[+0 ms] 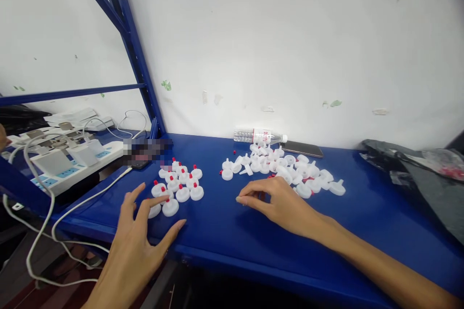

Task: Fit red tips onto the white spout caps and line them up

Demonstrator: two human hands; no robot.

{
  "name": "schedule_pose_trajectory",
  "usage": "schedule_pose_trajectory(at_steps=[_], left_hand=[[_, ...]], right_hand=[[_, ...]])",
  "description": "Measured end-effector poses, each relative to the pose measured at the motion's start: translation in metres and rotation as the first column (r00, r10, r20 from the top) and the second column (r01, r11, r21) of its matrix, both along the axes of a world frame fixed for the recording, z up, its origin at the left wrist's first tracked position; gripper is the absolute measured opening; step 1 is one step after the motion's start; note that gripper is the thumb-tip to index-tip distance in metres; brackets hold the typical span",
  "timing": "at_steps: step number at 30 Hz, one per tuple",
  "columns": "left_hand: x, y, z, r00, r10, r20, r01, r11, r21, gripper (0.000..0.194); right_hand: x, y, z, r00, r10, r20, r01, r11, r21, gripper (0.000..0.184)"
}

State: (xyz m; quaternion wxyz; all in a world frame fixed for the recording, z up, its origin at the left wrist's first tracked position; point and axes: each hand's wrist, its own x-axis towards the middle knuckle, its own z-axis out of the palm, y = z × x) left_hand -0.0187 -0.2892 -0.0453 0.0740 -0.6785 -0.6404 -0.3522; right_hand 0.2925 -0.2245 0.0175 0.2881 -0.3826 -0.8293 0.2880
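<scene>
My left hand [139,234] rests near the front edge of the blue table [224,231], fingers spread, its fingertips touching a white plastic cap [155,210] at the edge of a cluster of white caps with red tips [179,186]. My right hand [275,200] lies on the table with fingers curled and pressed together toward the left, nothing visible in them. Just behind it is a pile of plain white caps [286,166] with a few loose red bits [234,152] nearby.
A clear water bottle [259,136] lies by the wall, next to a dark phone [301,149]. A black plastic bag [416,169] sits at the right. White power strips [68,161] with cables lie at the left, behind a blue shelf frame [130,43].
</scene>
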Motion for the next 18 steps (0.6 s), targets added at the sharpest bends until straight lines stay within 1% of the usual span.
schedule_pose_trajectory(at_steps=[1, 3, 7, 10, 14, 18], left_hand=[[-0.004, 0.004, 0.000, 1.000, -0.009, 0.020, 0.010, 0.998, -0.068, 0.052], [-0.011, 0.015, 0.002, 0.998, -0.033, 0.051, 0.039, 0.991, -0.128, 0.052], [-0.020, 0.035, 0.008, 0.990, -0.101, 0.102, 0.114, 0.985, -0.128, 0.049], [-0.026, 0.047, 0.013, 0.986, -0.127, 0.105, 0.142, 0.979, -0.147, 0.049], [-0.032, 0.058, 0.017, 0.988, -0.115, 0.100, 0.130, 0.979, -0.160, 0.048], [-0.033, 0.063, 0.015, 0.992, -0.096, 0.078, 0.107, 0.983, -0.149, 0.052]], right_hand=[[0.000, -0.001, 0.000, 1.000, 0.006, 0.002, -0.006, 1.000, -0.006, 0.022], [0.000, -0.001, 0.000, 1.000, 0.014, 0.002, -0.014, 1.000, -0.011, 0.024], [0.001, -0.001, 0.001, 1.000, 0.008, 0.009, -0.008, 1.000, -0.006, 0.023], [0.001, -0.002, 0.002, 1.000, 0.004, 0.024, -0.004, 1.000, 0.002, 0.022], [0.002, -0.001, 0.003, 0.999, 0.004, 0.036, -0.005, 1.000, 0.021, 0.023], [0.002, -0.002, 0.005, 0.999, 0.009, 0.038, -0.010, 1.000, 0.022, 0.023]])
